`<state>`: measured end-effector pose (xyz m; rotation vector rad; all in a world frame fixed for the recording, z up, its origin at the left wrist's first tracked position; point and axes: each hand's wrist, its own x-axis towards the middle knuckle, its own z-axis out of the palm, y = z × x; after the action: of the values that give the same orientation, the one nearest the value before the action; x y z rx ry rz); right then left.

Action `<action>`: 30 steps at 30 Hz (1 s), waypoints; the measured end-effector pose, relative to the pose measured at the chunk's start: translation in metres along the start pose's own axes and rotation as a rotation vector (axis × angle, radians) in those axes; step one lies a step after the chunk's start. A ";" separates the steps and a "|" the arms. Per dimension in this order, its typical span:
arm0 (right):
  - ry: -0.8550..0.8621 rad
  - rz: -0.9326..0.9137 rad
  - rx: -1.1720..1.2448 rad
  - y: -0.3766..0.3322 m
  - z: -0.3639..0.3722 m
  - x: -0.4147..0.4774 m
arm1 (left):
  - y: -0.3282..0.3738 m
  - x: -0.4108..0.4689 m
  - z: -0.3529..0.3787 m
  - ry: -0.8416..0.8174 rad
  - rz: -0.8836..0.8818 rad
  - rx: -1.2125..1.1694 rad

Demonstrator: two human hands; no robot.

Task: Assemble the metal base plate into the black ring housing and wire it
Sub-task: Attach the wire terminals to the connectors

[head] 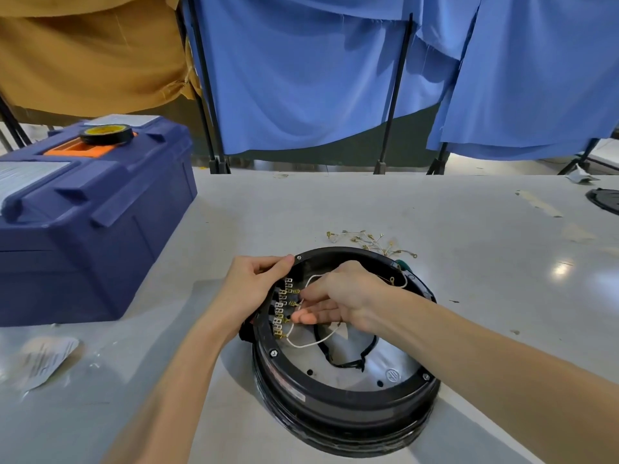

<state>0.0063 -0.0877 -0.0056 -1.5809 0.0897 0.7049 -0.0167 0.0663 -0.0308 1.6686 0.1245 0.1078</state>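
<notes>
At lower centre, on the desk [469, 212], the black ring housing [348, 401] is shown with the metal base plate [395, 370] seated inside; wiring is judged under way. Its rim is held in the left hand's [254, 283] curled grip. A white wire [311, 344] is pinched by the right hand [341, 293] beside the terminal row [281, 306]; next, a connector likely needs pushing home.

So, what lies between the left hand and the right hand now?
In the head view, a row of small metal terminals inside the black ring lies between the left hand and the right hand, with a white wire reaching them.
</notes>
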 end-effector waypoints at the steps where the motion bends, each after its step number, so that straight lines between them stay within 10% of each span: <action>1: -0.001 0.002 -0.002 0.000 0.000 0.000 | 0.000 0.000 0.001 0.010 0.000 -0.011; 30: 0.039 0.012 -0.004 -0.001 0.004 -0.001 | 0.000 -0.004 0.003 0.074 -0.004 -0.010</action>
<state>0.0044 -0.0839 -0.0043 -1.5990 0.1265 0.6840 -0.0199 0.0624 -0.0309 1.6549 0.1831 0.1675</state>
